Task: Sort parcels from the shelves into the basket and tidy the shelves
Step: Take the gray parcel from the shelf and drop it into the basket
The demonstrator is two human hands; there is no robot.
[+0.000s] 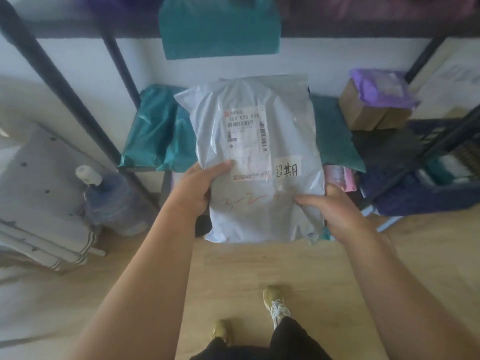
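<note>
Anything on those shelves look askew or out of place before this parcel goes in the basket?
Yes. A teal bag on the upper shelf droops over the front edge. On the shelf below, a purple bag lies slumped on a tilted cardboard box. The grey parcel held by the left hand and right hand looks intact.

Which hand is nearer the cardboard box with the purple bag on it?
Right. The right hand grips the grey parcel's right edge, below and left of the cardboard box on the shelf. The left hand holds the parcel's opposite edge, farther from the box.
</note>
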